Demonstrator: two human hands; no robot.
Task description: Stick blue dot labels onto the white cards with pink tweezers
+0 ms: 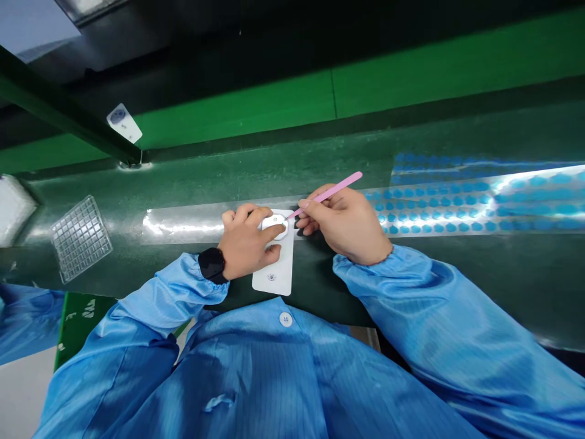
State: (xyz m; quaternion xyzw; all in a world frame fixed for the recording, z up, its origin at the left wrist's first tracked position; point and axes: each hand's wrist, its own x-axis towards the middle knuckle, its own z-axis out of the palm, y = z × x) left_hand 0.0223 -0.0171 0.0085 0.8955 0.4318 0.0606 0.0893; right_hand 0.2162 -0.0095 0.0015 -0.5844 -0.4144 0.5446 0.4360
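A white panel [273, 274] with rounded corners and a small dark print lies on the bench in front of me. At its upper part is a small white oval piece [280, 233], partly covered by fingers. My left hand [247, 238], a black watch on its wrist, holds this piece with its fingertips against the panel. My right hand [350, 222] grips pink tweezers [340, 186] like a pen. Their tip meets the right edge of the oval piece, close to my left fingertip. Whether anything tiny is at the tip cannot be made out.
Sheets with rows of blue round stickers [434, 210] lie to the right. A clear strip [183, 222] runs left under my hands. Further left are a clear gridded tray [81, 238] and a green post [91, 122]. Another white panel [128, 127] leans behind the post.
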